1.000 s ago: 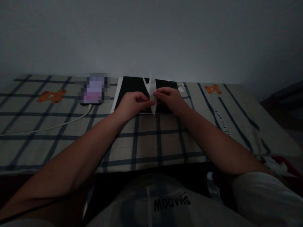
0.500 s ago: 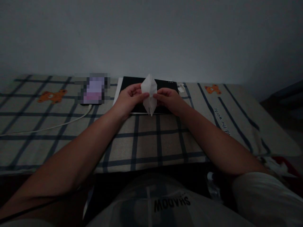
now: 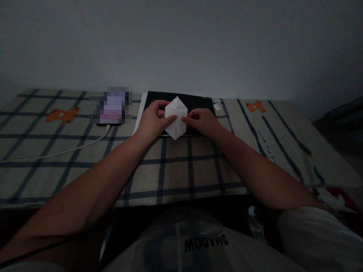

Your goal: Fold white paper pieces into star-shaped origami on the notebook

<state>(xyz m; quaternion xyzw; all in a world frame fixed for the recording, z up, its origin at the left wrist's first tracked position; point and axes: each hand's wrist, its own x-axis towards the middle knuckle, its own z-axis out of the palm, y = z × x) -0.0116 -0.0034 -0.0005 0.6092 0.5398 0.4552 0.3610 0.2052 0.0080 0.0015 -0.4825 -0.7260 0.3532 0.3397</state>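
A piece of folded white paper [image 3: 176,107], pointed at top and bottom with a crease down its middle, is held up between both hands. My left hand [image 3: 154,120] pinches its left side, thumb lying across the front and fingers behind. From the other side, my right hand [image 3: 202,120] grips the right edge between thumb and fingers. Beneath the hands lies a black flat book or folder [image 3: 170,96] with white sheets showing along its left edge. Some fingertips are hidden behind the paper.
Left of the hands lies a phone [image 3: 113,107], its screen blurred, with a white cable [image 3: 82,145] running left. A checked cloth [image 3: 176,173] covers the table against the wall. Small white scraps [image 3: 217,105] lie beside the black book. A red item [image 3: 347,202] shows at lower right.
The folded paper has tilted and sunk slightly, now showing a wider, flatter front face. Both hands still hold it, with the left thumb shifted a little lower.
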